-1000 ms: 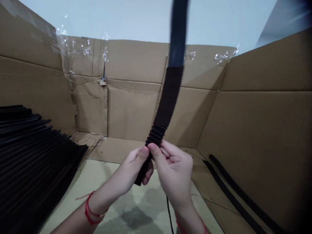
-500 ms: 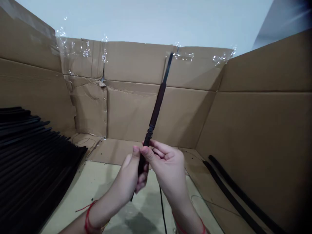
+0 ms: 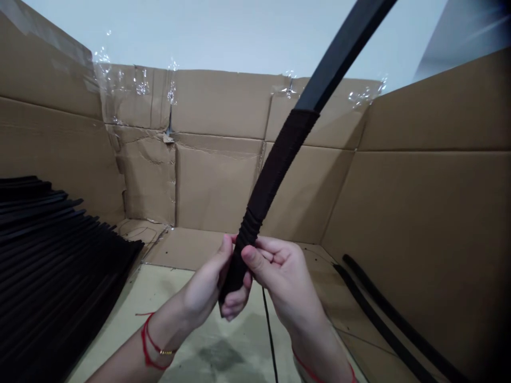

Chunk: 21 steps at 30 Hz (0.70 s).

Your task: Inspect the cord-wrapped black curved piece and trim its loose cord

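Note:
My left hand (image 3: 211,284) is wrapped around the lower end of a long flat black strip (image 3: 275,170) that rises up and to the right out of the picture. Dark cord is wound tightly around the strip's lower part, up to about a third of its visible length. My right hand (image 3: 279,271) pinches the wound part just above my left hand, fingers closed on it. A thin black cord (image 3: 268,319) hangs down from between my hands. Red string bracelets sit on both wrists.
A stack of black strips (image 3: 51,255) lies at the left. Two black strips (image 3: 383,314) lie along the floor at the right wall. Taped cardboard walls (image 3: 215,159) close in the back and both sides. A pale floor sheet (image 3: 167,298) lies under my hands.
The strip has turned in my hands, from edge-on to showing its broad face, and now leans further right. My hands stayed in about the same place on its lower end.

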Each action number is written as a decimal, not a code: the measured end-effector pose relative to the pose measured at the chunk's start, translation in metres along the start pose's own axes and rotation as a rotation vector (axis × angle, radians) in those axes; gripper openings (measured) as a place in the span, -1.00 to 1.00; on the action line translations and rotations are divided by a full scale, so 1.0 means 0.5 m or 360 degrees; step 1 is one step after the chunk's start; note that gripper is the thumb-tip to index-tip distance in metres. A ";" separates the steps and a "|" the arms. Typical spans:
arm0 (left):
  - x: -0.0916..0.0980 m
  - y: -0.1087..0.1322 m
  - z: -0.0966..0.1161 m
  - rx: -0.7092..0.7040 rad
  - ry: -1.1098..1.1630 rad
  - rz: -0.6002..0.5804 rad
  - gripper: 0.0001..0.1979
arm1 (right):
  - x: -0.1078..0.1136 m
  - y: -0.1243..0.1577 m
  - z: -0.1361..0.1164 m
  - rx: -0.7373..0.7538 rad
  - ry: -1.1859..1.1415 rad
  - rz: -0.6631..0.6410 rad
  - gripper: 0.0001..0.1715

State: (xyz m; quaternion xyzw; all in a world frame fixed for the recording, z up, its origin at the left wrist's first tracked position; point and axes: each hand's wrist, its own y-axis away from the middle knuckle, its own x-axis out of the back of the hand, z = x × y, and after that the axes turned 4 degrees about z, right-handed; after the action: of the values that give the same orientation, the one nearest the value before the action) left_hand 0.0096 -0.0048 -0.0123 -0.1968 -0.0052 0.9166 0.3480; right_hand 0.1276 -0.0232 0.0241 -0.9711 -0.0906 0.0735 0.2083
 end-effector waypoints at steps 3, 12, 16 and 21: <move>-0.010 0.004 -0.002 -0.0356 -0.0183 0.0375 -0.40 | -0.005 0.005 0.000 0.0019 -0.0002 0.0066 -0.63; -0.004 0.029 0.015 -0.0224 0.0068 -0.0256 -0.43 | 0.010 0.005 -0.013 0.0186 0.0022 -0.0055 -0.73; 0.005 0.022 0.009 -0.0373 -0.0327 0.0047 -0.60 | 0.004 0.010 -0.016 0.0182 0.0167 0.0061 -0.65; 0.027 -0.001 -0.007 -0.0410 -0.0383 -0.0183 -0.39 | -0.005 0.013 -0.005 0.0073 0.0187 0.0071 -0.68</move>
State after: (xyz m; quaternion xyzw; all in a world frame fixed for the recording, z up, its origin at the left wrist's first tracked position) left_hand 0.0020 0.0040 -0.0204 -0.1280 -0.1755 0.9039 0.3686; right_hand 0.1267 -0.0304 0.0239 -0.9705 -0.0548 0.0231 0.2338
